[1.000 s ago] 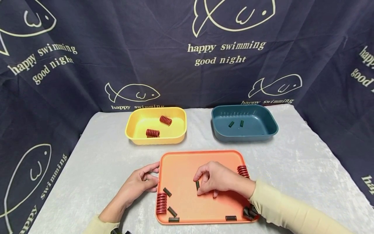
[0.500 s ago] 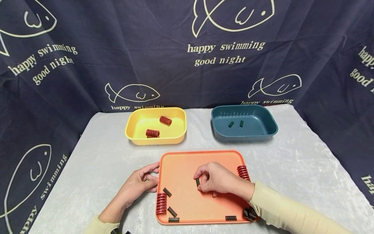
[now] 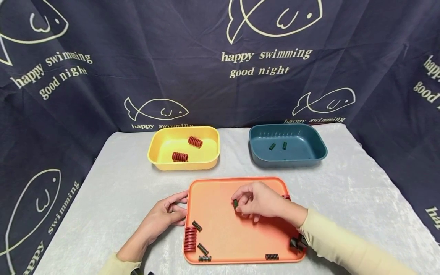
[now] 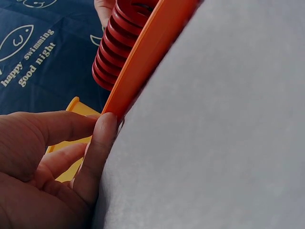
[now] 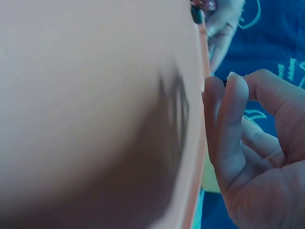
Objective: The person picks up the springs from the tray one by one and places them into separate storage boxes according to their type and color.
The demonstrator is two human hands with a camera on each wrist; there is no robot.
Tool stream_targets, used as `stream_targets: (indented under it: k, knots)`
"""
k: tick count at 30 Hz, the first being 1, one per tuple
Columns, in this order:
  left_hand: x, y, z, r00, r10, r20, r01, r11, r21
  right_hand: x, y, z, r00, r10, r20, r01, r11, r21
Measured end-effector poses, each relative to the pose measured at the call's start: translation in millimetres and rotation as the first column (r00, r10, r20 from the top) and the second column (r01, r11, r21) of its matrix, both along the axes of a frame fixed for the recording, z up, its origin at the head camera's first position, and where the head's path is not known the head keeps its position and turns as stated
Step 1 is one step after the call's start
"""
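Observation:
My right hand (image 3: 259,200) pinches a small dark green coil spring (image 3: 235,204) between thumb and fingers, above the middle of the orange tray (image 3: 213,191). In the right wrist view that spring is almost hidden behind the fingertips (image 5: 237,93). At the tray's left side my left hand (image 3: 163,215) rests its thumb and straight forefinger against the rim, as the left wrist view shows too. A big red spring (image 3: 190,239) lies along the left rim. Near it are small green springs (image 3: 197,226), with another small spring (image 3: 272,257) by the front rim.
A yellow bin (image 3: 183,166) containing red springs stands at the back left. The blue bin (image 3: 292,162) at the back right has two small green springs (image 3: 284,146) in it. Another red spring (image 3: 286,197) by the right rim is mostly covered by my forearm. A dark printed cloth hangs behind.
My right hand has moved away from me and slightly to the right, with the small green spring pinched in it. The left hand stays at the tray's rim.

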State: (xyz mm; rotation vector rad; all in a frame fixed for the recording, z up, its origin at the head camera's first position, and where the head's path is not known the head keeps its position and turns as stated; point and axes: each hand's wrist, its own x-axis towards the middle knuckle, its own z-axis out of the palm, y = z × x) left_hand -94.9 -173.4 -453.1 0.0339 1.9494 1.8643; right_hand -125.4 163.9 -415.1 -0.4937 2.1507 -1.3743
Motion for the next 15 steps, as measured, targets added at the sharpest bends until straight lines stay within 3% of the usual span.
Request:
stream_targets:
  k: [10,15]
  knots:
    - [-0.3,0.0,-0.3,1.000,-0.003,0.001,0.003,1.000,0.006,-23.5,23.9,13.1,0.999,0.018,0.042,-0.013,0.994,-0.112]
    - [-0.3,0.1,0.1,1.000,-0.002,0.004,0.002,1.000,0.008,-32.6,33.7,20.6,0.999,0.035,0.012,-0.033,0.992,-0.119]
